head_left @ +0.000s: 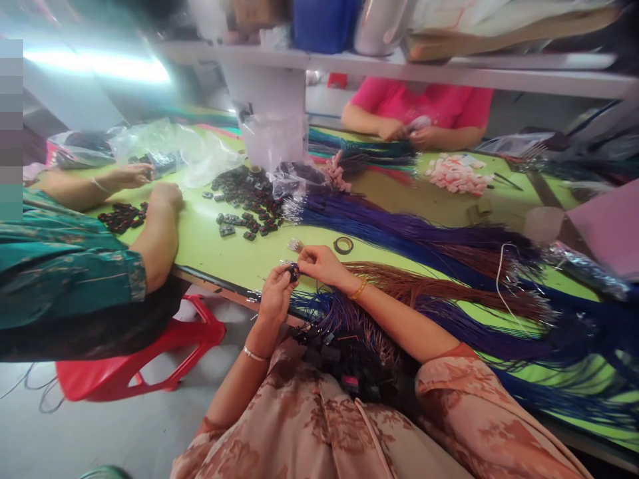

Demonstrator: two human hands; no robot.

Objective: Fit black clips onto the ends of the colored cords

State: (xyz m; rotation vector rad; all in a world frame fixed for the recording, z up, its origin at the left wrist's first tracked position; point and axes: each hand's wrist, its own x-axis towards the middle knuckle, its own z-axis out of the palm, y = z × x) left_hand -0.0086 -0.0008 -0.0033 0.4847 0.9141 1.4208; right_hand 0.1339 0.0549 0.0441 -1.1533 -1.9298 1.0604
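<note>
Over the table's front edge, my left hand [275,293] pinches a small black connector housing [293,271]. My right hand [322,265] meets it from the right, fingertips closed at the housing; whatever thin wire they may hold is too small to make out. Beneath my right forearm run bundles of brown wires [424,283] and blue-purple wires [339,306] with metal terminals at their ends. More black housings [329,356] lie in my lap. A dark roll of tape [343,245] rests on the table just beyond my right hand.
A pile of black connectors [249,199] and long blue wires [359,216] lie farther back. Pink connectors [459,174] sit near a co-worker in a pink shirt [424,110]. Another person's arm [162,226] is at left, beside a red stool [144,352]. A shelf [449,74] spans above.
</note>
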